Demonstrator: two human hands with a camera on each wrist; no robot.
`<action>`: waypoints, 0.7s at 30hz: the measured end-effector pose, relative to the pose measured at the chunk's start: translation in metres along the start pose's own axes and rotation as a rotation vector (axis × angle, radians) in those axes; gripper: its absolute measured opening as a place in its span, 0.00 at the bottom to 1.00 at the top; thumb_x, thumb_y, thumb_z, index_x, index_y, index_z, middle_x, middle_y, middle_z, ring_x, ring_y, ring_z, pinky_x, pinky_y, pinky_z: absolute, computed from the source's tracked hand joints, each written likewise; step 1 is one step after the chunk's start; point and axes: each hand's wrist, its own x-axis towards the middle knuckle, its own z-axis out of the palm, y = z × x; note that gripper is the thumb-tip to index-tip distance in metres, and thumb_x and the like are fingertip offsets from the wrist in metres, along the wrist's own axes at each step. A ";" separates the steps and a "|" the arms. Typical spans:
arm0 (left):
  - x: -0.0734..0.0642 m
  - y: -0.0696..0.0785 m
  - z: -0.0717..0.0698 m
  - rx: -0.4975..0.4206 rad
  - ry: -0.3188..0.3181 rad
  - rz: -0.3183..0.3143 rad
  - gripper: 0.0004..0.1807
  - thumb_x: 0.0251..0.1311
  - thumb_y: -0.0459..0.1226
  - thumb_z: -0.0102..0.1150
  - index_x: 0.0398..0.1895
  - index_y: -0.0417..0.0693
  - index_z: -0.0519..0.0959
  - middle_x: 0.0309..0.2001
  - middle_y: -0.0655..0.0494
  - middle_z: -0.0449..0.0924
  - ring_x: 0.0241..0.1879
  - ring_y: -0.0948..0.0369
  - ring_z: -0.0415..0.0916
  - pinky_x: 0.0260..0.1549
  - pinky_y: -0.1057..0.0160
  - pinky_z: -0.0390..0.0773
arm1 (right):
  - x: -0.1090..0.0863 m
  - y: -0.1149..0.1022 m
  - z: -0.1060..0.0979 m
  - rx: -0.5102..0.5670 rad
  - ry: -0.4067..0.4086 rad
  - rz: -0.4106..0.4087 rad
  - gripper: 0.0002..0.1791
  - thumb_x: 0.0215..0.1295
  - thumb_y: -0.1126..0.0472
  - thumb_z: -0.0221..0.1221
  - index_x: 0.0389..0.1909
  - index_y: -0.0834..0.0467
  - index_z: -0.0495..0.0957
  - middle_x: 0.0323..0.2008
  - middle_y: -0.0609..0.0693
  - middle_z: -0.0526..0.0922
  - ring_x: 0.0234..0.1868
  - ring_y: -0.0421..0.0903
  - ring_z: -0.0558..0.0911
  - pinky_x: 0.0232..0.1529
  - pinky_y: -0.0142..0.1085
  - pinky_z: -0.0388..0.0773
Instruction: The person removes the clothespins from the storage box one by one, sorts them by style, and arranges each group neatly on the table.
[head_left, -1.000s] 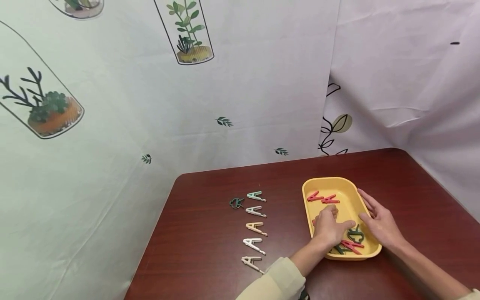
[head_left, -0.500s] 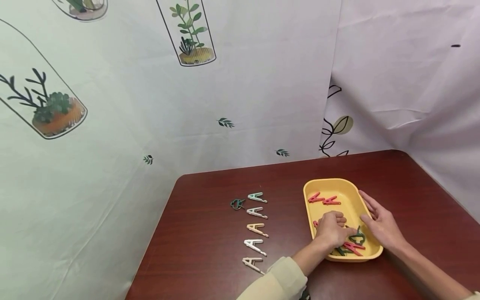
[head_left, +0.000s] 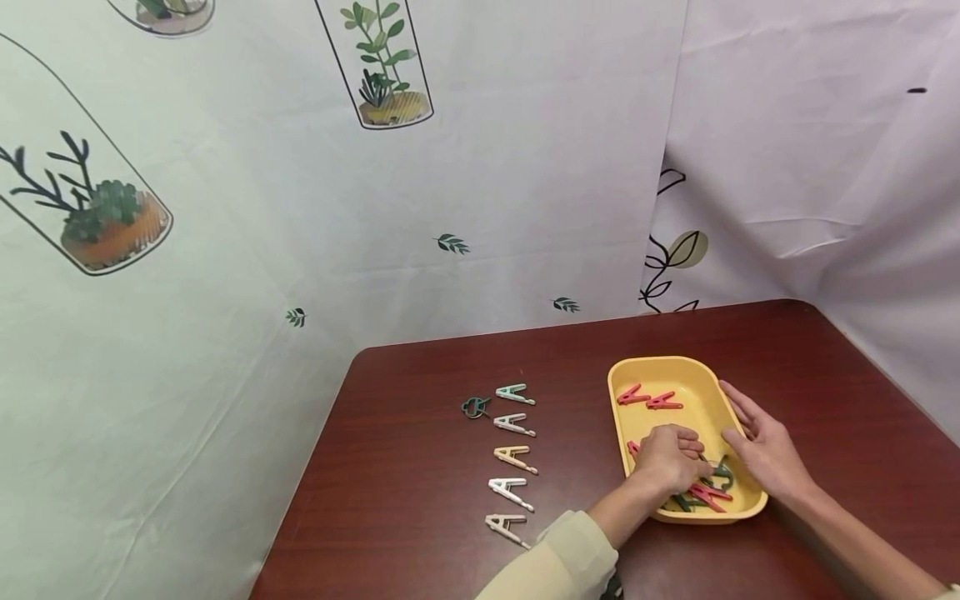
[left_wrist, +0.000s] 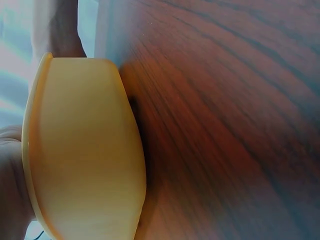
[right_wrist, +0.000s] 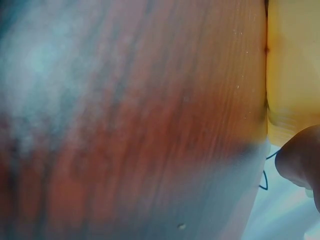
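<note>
My left hand (head_left: 671, 461) reaches down into the yellow plastic tray (head_left: 686, 364). Its thumb and curled fingers pinch at a dark green loop-shaped clip (head_left: 723, 475) near the tray's right side; the fingertips are partly hidden. My right hand (head_left: 767, 450) grips the tray's right rim, thumb on top and fingers along the outer wall. Inside the tray, two pink clothespins (head_left: 663, 401) lie toward the far end. Another pink clothespin (head_left: 708, 497) rests by the near end over a dark green piece, and one more (head_left: 633, 448) shows partly beside the left hand.
Left of the tray on the dark red-brown table (head_left: 405, 500), several clothespins (head_left: 512, 458) in white, cream, yellow and pale green form a column. A green loop-shaped clip (head_left: 476, 407) lies beside the farthest one. A printed cloth (head_left: 525, 167) hangs behind the table.
My left hand has lowered and moved slightly right, its spread fingers closing in around the green loop-shaped clip. The right hand has stayed on the tray rim.
</note>
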 end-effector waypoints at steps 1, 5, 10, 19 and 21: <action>0.000 0.000 0.000 0.004 -0.003 0.003 0.16 0.51 0.29 0.82 0.42 0.47 0.88 0.32 0.65 0.88 0.37 0.72 0.83 0.44 0.69 0.82 | 0.000 0.000 0.000 0.003 0.001 -0.003 0.37 0.75 0.77 0.53 0.81 0.70 0.54 0.70 0.82 0.62 0.55 0.16 0.71 0.43 0.16 0.77; 0.001 0.001 0.001 0.016 -0.003 0.010 0.14 0.51 0.29 0.82 0.41 0.47 0.89 0.30 0.65 0.88 0.33 0.73 0.83 0.41 0.70 0.83 | 0.000 0.001 0.000 0.013 0.002 -0.006 0.37 0.74 0.78 0.53 0.81 0.70 0.54 0.70 0.82 0.62 0.55 0.17 0.72 0.42 0.17 0.78; 0.001 -0.001 0.002 -0.010 0.005 0.000 0.13 0.51 0.28 0.82 0.37 0.48 0.89 0.28 0.65 0.87 0.30 0.72 0.83 0.40 0.70 0.83 | 0.000 0.000 0.000 0.019 0.000 -0.003 0.36 0.75 0.77 0.53 0.81 0.70 0.54 0.71 0.81 0.62 0.54 0.17 0.72 0.42 0.17 0.78; 0.002 -0.002 0.003 -0.036 0.032 0.036 0.11 0.51 0.27 0.79 0.31 0.51 0.89 0.23 0.66 0.86 0.28 0.75 0.81 0.36 0.73 0.79 | 0.000 -0.001 0.000 0.010 0.002 -0.009 0.36 0.75 0.77 0.53 0.81 0.71 0.54 0.70 0.81 0.63 0.54 0.17 0.73 0.41 0.18 0.78; 0.002 -0.002 0.004 -0.042 0.037 0.042 0.10 0.52 0.27 0.78 0.30 0.51 0.89 0.22 0.66 0.86 0.28 0.76 0.81 0.36 0.74 0.79 | 0.001 -0.001 0.000 0.011 0.002 -0.012 0.36 0.74 0.77 0.53 0.81 0.71 0.55 0.70 0.81 0.63 0.54 0.18 0.73 0.41 0.18 0.79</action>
